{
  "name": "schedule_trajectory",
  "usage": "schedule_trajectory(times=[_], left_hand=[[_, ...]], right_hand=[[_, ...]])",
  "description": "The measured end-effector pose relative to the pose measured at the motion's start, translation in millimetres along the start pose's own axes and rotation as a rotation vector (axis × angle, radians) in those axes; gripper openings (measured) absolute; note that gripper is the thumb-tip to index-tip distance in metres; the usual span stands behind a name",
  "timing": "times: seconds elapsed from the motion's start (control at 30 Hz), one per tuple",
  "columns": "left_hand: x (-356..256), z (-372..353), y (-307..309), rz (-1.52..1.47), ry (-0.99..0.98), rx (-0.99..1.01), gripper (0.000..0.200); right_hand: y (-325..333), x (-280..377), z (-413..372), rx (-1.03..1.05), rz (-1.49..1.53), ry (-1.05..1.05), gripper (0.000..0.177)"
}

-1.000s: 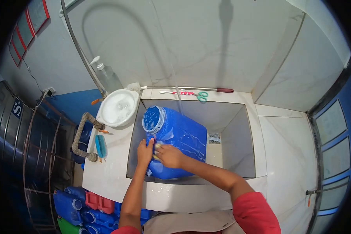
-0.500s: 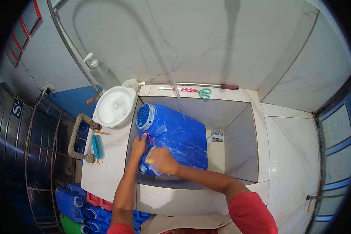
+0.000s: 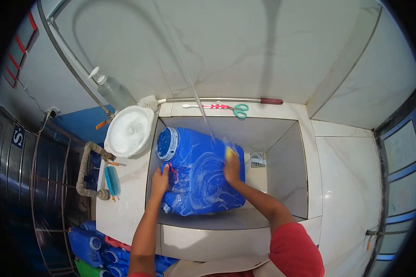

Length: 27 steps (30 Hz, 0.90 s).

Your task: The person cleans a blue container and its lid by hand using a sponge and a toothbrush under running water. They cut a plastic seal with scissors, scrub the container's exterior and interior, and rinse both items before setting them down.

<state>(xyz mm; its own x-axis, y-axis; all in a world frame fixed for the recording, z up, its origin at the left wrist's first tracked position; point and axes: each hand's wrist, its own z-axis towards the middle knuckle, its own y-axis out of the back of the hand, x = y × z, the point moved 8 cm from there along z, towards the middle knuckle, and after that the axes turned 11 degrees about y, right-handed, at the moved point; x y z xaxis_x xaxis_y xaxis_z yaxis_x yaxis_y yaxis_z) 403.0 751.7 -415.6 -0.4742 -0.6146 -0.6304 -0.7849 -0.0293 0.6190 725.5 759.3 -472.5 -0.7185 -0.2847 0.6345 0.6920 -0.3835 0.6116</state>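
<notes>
Blue jug, one, lying on its side in the sink basin [image 3: 286,180], capped end to the left, suds streaked over its upper face [image 3: 203,177]. Right hand [image 3: 232,169]: closed on a yellow sponge [image 3: 229,152], at the jug's far right part. Left hand [image 3: 160,182]: touching the jug's left edge beside a pink cord [image 3: 174,171]; fingers largely hidden, closure cannot be told. On the bench [image 3: 125,198]: white bowl [image 3: 113,134] of suds; teal brush [image 3: 111,181].
</notes>
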Motion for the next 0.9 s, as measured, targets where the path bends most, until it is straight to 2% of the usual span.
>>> schedule_trajectory(times=[0.07,0.13,0.2,0.27,0.33,0.4,0.47,0.53,0.6,0.67,0.73,0.77,0.8,0.83,0.87,0.9], left_hand=[[-8,-11,4,-0.023,0.013,-0.015,0.060],[-8,-13,3,-0.042,0.043,-0.025,0.061],[-6,-11,4,-0.041,-0.002,-0.027,0.062],[-1,-7,2,-0.025,-0.019,0.002,0.062],[3,0,3,0.031,-0.050,-0.043,0.061],[6,4,5,0.062,-0.056,-0.044,0.061],[14,14,3,0.074,-0.072,-0.046,0.060],[19,28,-1,0.065,-0.196,-0.045,0.057],[0,-7,1,0.043,-0.144,0.044,0.056],[-10,-23,0,0.021,-0.114,0.119,0.056],[-19,-29,-7,0.051,-0.262,0.094,0.052],[-26,-38,-9,0.050,-0.274,0.100,0.052],[-43,-61,-6,0.104,-0.417,0.073,0.050],[-56,-85,-5,0.156,-0.555,0.043,0.047],[-60,-97,-6,0.153,-0.562,0.043,0.047],[-65,-114,-12,0.223,-0.622,0.049,0.045]], right_hand=[[3,-19,-81,0.151,-0.125,-0.067,0.052],[-7,36,-131,0.196,0.091,0.069,0.054],[19,132,-81,0.176,0.434,0.171,0.052],[2,165,-16,0.198,0.111,0.441,0.046],[-17,95,31,-0.019,0.081,0.081,0.044],[-23,0,12,0.081,0.101,-0.148,0.047],[-54,-81,-89,0.383,0.498,-0.790,0.056],[-94,-59,-177,0.542,-0.415,-0.476,0.062],[-51,41,-139,0.026,0.411,-0.353,0.066],[-2,110,-64,0.216,0.442,-0.291,0.064],[48,144,3,0.083,0.334,0.081,0.056],[75,157,32,0.088,0.142,0.250,0.050],[98,163,51,0.095,-0.049,0.412,0.046],[102,122,64,0.087,0.318,0.182,0.043],[93,71,68,0.073,0.680,-0.050,0.042],[77,9,56,0.120,0.679,-0.141,0.041]])
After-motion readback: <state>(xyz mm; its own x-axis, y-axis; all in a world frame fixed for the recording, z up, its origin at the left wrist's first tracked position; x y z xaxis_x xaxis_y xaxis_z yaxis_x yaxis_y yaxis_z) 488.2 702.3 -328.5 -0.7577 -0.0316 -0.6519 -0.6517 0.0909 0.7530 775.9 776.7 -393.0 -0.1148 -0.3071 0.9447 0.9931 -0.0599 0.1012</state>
